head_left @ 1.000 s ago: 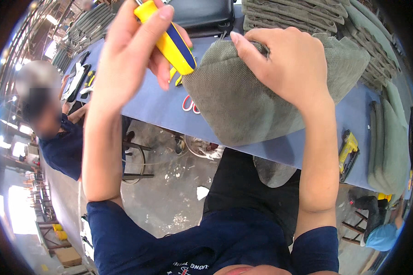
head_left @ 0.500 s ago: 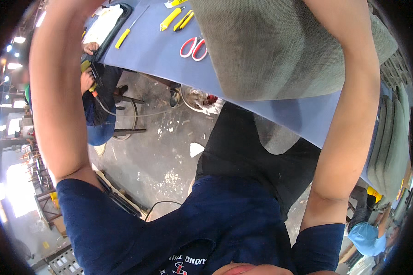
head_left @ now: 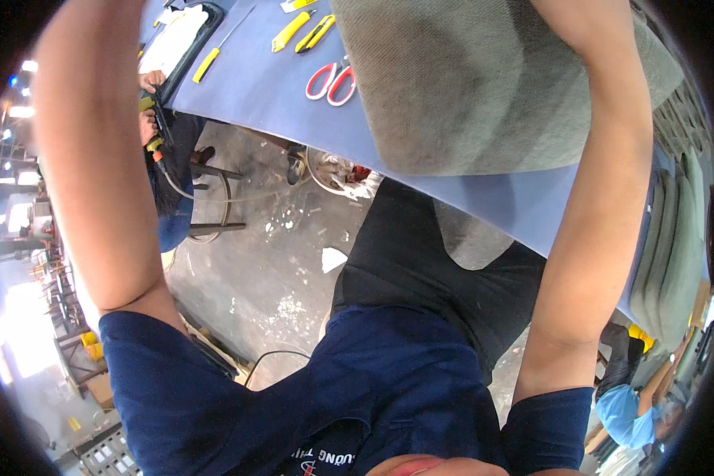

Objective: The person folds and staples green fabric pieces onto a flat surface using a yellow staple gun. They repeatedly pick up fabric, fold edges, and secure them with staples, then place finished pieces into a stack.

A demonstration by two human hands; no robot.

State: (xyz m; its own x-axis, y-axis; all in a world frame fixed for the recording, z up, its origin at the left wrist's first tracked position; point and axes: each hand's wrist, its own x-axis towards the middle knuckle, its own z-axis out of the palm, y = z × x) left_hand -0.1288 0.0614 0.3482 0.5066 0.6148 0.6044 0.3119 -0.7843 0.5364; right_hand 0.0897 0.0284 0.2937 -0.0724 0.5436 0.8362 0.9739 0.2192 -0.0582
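Both my hands lie beyond the upper edge of the head view, so their fingers and anything in them are hidden. My left forearm (head_left: 95, 151) rises along the left side. On the right, my right forearm (head_left: 603, 174) reaches up across a large grey-green fabric-covered cushion or panel (head_left: 468, 95). That piece rests on a blue-covered table (head_left: 293, 127) and overlaps its near edge. Left of it lie red-and-white-handled scissors (head_left: 342, 86), partly under the fabric piece. Beyond them are a yellow cutter (head_left: 293, 30), a yellow-and-black utility knife (head_left: 316, 34) and a yellow-handled screwdriver-like tool (head_left: 206, 65).
At the left, a co-worker's hands (head_left: 148, 127) hold a yellow-green and black tool with a hose (head_left: 182, 193). A round container of scraps (head_left: 317, 170) stands on the floor below the table. Grey-green cushions (head_left: 666, 246) stand at the right, near another person in light blue (head_left: 625, 412).
My left forearm has swung a little outward to the left. The table and its tools sit slightly further left in view. At the right, the person in light blue has shifted their arms.
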